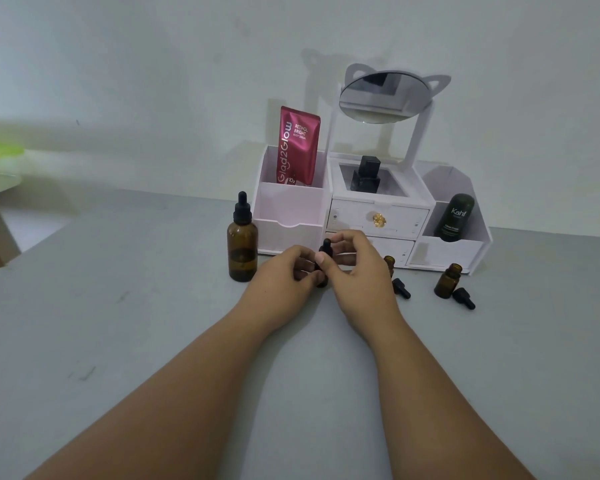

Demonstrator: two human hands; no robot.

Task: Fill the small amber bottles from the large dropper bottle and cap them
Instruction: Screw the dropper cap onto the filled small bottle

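Observation:
The large amber dropper bottle stands capped on the grey table, left of my hands. Both hands meet around one small amber bottle standing on the table. My left hand grips its body. My right hand pinches its black dropper cap, which sits on top. A second small bottle stands uncapped just behind my right hand, partly hidden, with a loose dropper cap lying beside it. A third small bottle stands open further right, next to another loose cap.
A white cosmetic organiser with drawers and a cat-ear mirror stands against the wall behind the bottles. It holds a red pouch, a black perfume bottle and a dark green bottle.

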